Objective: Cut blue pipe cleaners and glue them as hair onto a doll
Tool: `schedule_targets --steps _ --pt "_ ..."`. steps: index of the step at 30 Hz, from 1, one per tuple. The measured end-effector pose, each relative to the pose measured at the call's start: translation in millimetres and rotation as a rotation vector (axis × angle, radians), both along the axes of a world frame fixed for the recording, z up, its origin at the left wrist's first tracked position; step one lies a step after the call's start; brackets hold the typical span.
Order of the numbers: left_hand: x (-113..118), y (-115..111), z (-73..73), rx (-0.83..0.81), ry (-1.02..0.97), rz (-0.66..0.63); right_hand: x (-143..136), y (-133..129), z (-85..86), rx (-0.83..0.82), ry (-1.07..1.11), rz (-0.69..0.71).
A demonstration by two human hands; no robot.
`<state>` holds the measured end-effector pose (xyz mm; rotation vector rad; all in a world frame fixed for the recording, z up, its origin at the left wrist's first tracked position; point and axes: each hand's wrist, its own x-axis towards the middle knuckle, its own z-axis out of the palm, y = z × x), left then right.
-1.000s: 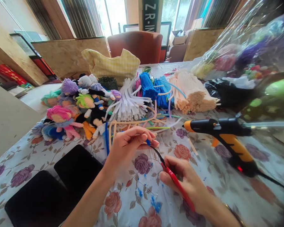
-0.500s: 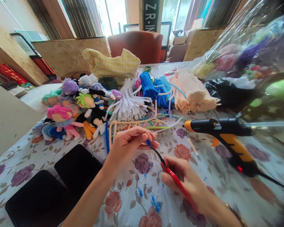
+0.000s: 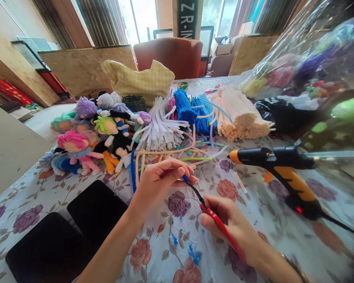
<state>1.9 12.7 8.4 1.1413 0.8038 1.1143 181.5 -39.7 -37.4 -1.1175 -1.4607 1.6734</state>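
My left hand (image 3: 163, 177) is closed in a pinch on a small blue piece of pipe cleaner (image 3: 185, 178), most of which its fingers hide. Wrapped round red-handled scissors (image 3: 221, 226), my right hand (image 3: 228, 220) holds their dark, curved blades up to the blue piece. Blue fuzz clippings (image 3: 195, 254) lie scattered on the flowered tablecloth (image 3: 156, 271) below the hands. Loose pipe cleaners (image 3: 165, 151) in several colours lie just beyond the left hand.
Yarn-haired dolls (image 3: 79, 143) are heaped at left, behind two black flat devices (image 3: 44, 247). White (image 3: 161, 125), blue (image 3: 185, 106) and peach (image 3: 247, 118) pipe-cleaner bundles stand at the back. A corded glue gun (image 3: 292, 184) lies at right, near a clear plastic bag (image 3: 297, 59).
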Motion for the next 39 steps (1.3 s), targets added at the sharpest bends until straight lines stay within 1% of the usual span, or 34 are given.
schedule_targets --steps 3,14,24,30,39 --pt "1.4 -0.1 0.1 -0.008 0.007 0.005 -0.4 0.1 0.4 0.023 -0.013 -0.002" --pt "2.0 -0.9 0.6 -0.016 0.036 0.05 -1.5 0.9 -0.2 0.004 -0.059 -0.033" --pt "2.6 -1.7 1.2 -0.032 0.01 0.04 -1.9 1.5 1.5 0.011 -0.043 -0.024" --pt "2.0 -1.1 0.2 -0.013 0.051 0.031 -1.0 1.5 0.8 0.029 -0.025 -0.002" --pt "2.0 -1.1 0.5 -0.029 0.049 0.035 -2.0 0.9 1.4 0.016 -0.061 -0.03"
